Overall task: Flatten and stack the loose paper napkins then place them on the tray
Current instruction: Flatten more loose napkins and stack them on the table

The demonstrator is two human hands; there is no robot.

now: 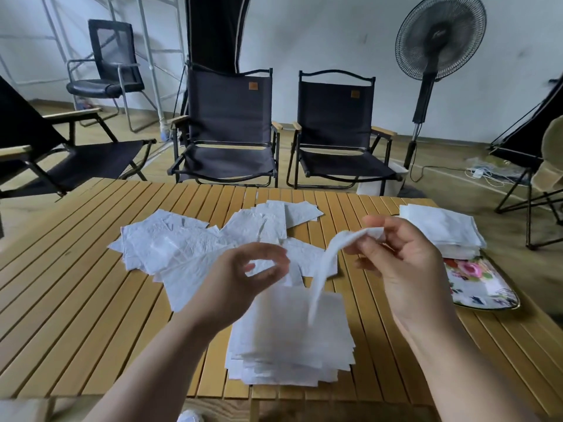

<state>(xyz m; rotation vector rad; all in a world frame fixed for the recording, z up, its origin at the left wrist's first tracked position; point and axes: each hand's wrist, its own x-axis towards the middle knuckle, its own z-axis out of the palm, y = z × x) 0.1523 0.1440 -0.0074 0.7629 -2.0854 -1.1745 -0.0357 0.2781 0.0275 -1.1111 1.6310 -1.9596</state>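
My right hand [399, 254] pinches the top corner of a white paper napkin [327, 263], which hangs down blurred over a stack of flattened napkins [292, 336] at the table's near edge. My left hand [240, 275] hovers above that stack with thumb and forefinger curled into a ring; whether it touches a napkin is unclear. Several crumpled loose napkins [189, 242] lie spread across the middle of the slatted wooden table [76, 284]. A floral tray [481, 284] sits at the right edge, with another napkin stack [438, 229] on its far part.
Two black folding chairs [228, 129] stand behind the table, another at the left. A standing fan [438, 50] is at the back right, with cables on the floor. A white shoe [190, 417] shows under the near edge.
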